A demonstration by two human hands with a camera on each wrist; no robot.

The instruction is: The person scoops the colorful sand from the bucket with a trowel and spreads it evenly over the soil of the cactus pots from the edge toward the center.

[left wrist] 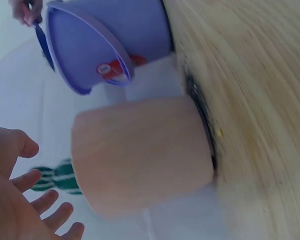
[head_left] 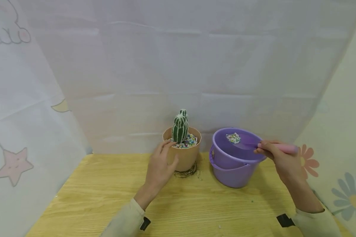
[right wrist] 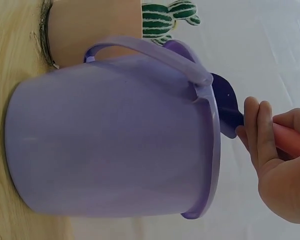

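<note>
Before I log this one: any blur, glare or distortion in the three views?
Head view: evenly lit, no glare, wide-angle bending at the edges, cactus sharp. Left wrist view: soft throughout, pot and table smeared. Right wrist view: bucket fairly clear, right hand slightly soft.

On a pale wooden bench [head_left: 106, 197], a tan round plastic pot [head_left: 184, 158] holding a small green striped cactus [head_left: 180, 126] stands just left of a lilac plastic bucket [head_left: 232, 164]; the left hand [head_left: 160, 166] rests against the pot's near side, the right hand [head_left: 280, 158] holds a pink-handled purple scoop [head_left: 249, 142] over the bucket's mouth, a creased white sheet [head_left: 195, 65] hanging behind
</note>
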